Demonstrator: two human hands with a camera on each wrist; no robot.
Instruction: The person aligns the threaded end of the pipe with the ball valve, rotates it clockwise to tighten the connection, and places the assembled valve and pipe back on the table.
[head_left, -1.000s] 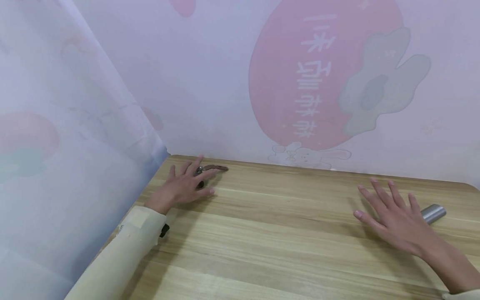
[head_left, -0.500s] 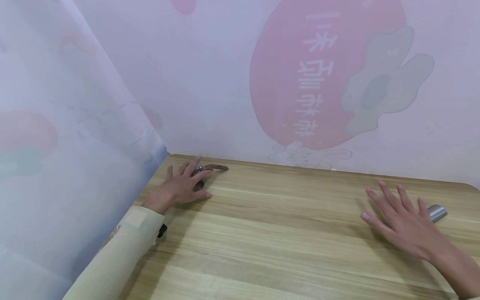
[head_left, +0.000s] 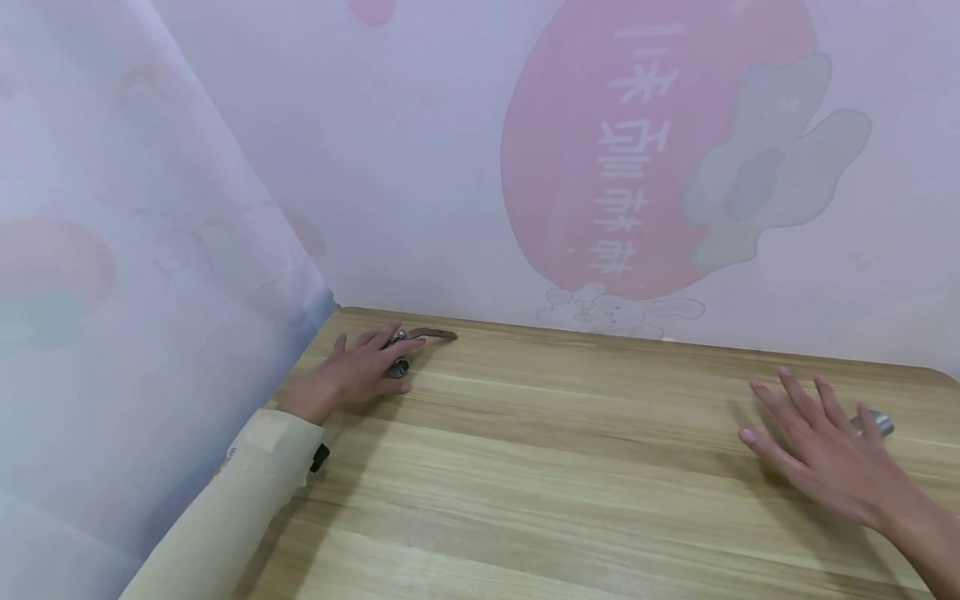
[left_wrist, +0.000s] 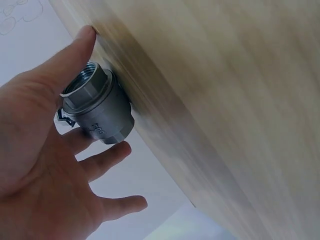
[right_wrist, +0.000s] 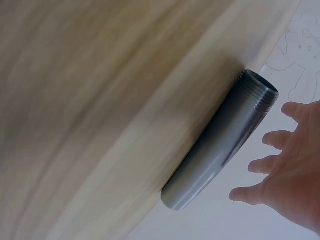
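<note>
A metal ball valve (left_wrist: 104, 112) with a threaded opening lies on the wooden table at the far left. Its brownish lever handle (head_left: 437, 334) sticks out to the right. My left hand (head_left: 348, 375) spreads over the valve, thumb on the near side and fingers beyond it, without a visible grip; whether it touches is unclear. To the right lies a short steel pipe (right_wrist: 220, 142), threaded at one end. Above the pipe hovers my right hand (head_left: 836, 462), fingers spread and apart from it in the right wrist view. In the head view this hand covers most of the pipe.
The wood-grain table (head_left: 555, 467) meets a printed cloth wall (head_left: 420, 167) along its back edge. Another cloth wall (head_left: 135, 333) borders the left side. A dark object (head_left: 320, 457) sits at the left cuff.
My right hand has moved rightward, covering more of the pipe. My left hand has shifted slightly left and its thumb has come closer to the valve. Valve and pipe stay in place.
</note>
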